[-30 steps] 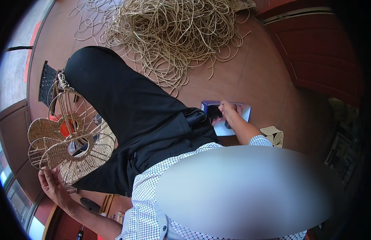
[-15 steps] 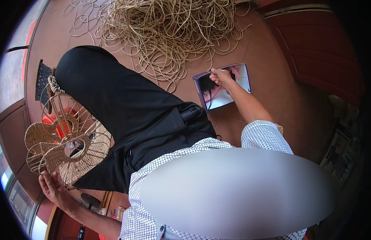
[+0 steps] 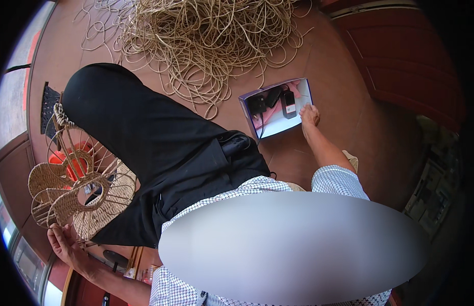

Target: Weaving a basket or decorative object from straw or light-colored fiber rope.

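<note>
My left hand (image 3: 66, 244) pinches the lower edge of a wire-framed craft piece (image 3: 114, 196), shaped in petal-like loops partly woven with tan cord. The piece leans against my black-trousered leg, its top end near my knee wrapped with cord. Away to the right, my right hand (image 3: 309, 116) is at the right wall of a shallow open box (image 3: 275, 130), purple outside and white inside. Its fingers are bent over the rim and seem to grip it. Inside the box lie black devices (image 3: 257, 105), a black-and-white block (image 3: 288, 104) and pink cloth (image 3: 271, 122).
A big tangled heap of tan cord (image 3: 206, 41) spreads over the reddish floor ahead. Dark red cabinet fronts (image 3: 395, 61) stand at the right. An orange-red object (image 3: 68, 163) shows behind the craft piece, and a black openwork seat (image 3: 49, 109) beside my knee.
My right hand has moved from inside the box to its right wall, uncovering the black devices and the block. My left hand keeps its hold on the craft piece. The whole view has shifted slightly.
</note>
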